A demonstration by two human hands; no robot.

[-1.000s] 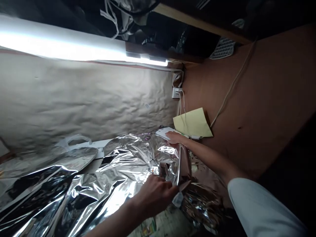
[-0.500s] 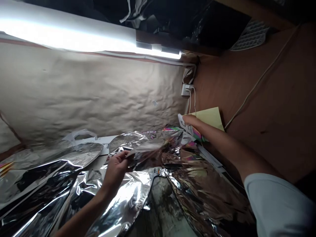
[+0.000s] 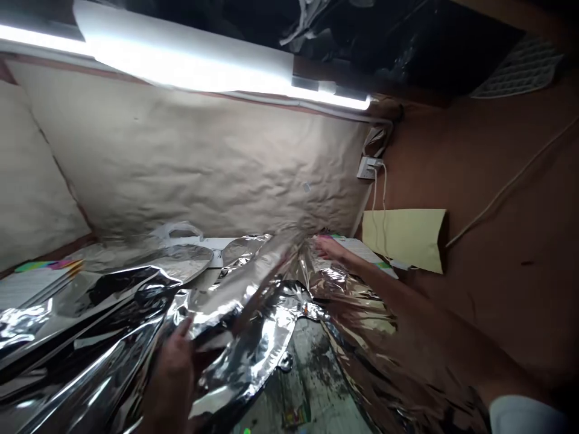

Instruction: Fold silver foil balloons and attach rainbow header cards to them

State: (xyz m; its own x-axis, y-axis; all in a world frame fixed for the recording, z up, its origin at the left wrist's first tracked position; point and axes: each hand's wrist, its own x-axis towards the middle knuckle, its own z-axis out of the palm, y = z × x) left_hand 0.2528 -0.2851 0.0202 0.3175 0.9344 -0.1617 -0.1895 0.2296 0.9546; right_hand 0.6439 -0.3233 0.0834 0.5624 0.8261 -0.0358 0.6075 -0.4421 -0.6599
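Note:
Shiny silver foil (image 3: pixel 253 271), flat and crinkled, stretches from the near left to the back of the work surface. My left hand (image 3: pixel 174 355), blurred, is closed on the near edge of this foil at the lower left. My right hand (image 3: pixel 331 248) reaches to the far end of the foil, its fingers stretched out against it. Beside that hand lies a white printed paper (image 3: pixel 359 248) with coloured edges. More foil with brownish reflections (image 3: pixel 362 337) spreads under my right forearm. A small round foil tab (image 3: pixel 286 361) sticks out at the front.
A worn, stained board (image 3: pixel 312 361) shows between the foil pieces. Papers with coloured edges (image 3: pixel 40 280) lie at the left. Yellow paper (image 3: pixel 402 235) stands against the brown right wall, near a socket (image 3: pixel 370 167) with cables. A tube light (image 3: pixel 190 63) hangs overhead.
My right hand has let go of the white printed paper and moved left onto the foil. My left hand has drawn the foil down and towards me. The view has shifted left.

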